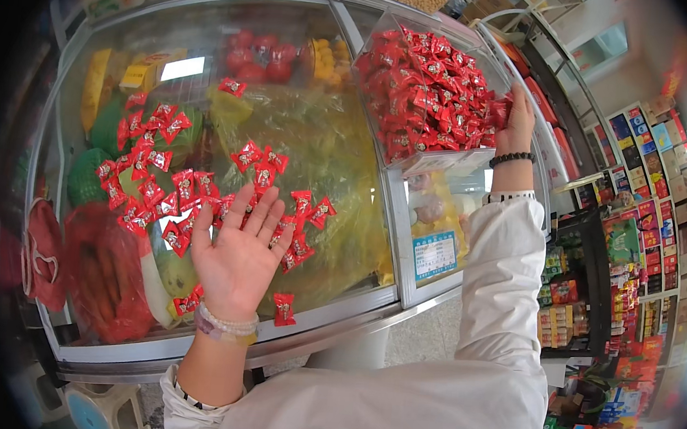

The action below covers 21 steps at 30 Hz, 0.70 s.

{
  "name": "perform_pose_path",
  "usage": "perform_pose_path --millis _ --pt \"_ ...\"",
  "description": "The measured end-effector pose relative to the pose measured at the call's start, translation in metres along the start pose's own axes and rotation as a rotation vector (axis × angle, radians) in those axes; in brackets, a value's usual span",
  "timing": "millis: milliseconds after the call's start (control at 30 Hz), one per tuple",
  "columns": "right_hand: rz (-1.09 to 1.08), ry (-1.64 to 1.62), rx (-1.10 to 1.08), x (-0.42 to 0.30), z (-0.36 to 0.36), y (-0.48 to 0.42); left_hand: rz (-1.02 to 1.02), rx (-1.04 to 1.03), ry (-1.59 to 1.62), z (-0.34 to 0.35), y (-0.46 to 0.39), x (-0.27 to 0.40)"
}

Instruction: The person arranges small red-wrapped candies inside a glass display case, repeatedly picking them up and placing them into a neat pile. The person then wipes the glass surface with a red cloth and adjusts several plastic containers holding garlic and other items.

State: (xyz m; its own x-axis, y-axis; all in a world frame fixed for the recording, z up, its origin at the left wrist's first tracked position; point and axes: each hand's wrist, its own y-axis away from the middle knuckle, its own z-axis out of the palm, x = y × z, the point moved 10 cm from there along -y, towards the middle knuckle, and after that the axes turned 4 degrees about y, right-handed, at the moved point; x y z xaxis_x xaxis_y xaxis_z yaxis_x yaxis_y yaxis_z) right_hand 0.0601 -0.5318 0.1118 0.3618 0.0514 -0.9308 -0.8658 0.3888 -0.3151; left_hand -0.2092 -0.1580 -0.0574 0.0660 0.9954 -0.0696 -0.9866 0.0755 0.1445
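Note:
My left hand point(238, 266) is turned palm up above a glass display top point(327, 256), its fingers apart and nothing in the palm. Loose red-wrapped candies point(150, 190) lie scattered on the glass around and beyond its fingertips. A clear plastic bin point(446, 160) to the right is heaped with the same kind of wrapped candies point(434, 94). My right hand point(517, 116) is at the bin's right side, against red wrappers there. Its fingers are partly hidden, so whether it grips candy or the bin wall is unclear.
Under the glass are red tomatoes point(259, 57), carrots in a red bag point(102, 279) and other produce. A metal frame point(348, 304) edges the case. A plastic stool point(103, 408) stands below at left; stocked shelves point(647, 210) are at right.

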Motion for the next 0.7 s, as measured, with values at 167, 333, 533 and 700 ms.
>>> perform_pose_path --millis 167,333,533,700 --pt "0.088 0.209 0.064 0.005 0.005 0.005 0.020 0.011 -0.024 0.000 0.000 0.002" --pt "0.098 0.183 -0.010 -0.006 0.013 0.016 0.000 0.092 -0.056 -0.008 -0.001 -0.001" --pt "-0.278 0.070 -0.145 -0.045 0.005 0.034 -0.041 0.087 -0.118 -0.021 -0.007 -0.013" --pt "-0.235 0.061 -0.494 -0.067 0.101 0.205 0.055 -0.007 -0.505 0.012 0.021 0.003"
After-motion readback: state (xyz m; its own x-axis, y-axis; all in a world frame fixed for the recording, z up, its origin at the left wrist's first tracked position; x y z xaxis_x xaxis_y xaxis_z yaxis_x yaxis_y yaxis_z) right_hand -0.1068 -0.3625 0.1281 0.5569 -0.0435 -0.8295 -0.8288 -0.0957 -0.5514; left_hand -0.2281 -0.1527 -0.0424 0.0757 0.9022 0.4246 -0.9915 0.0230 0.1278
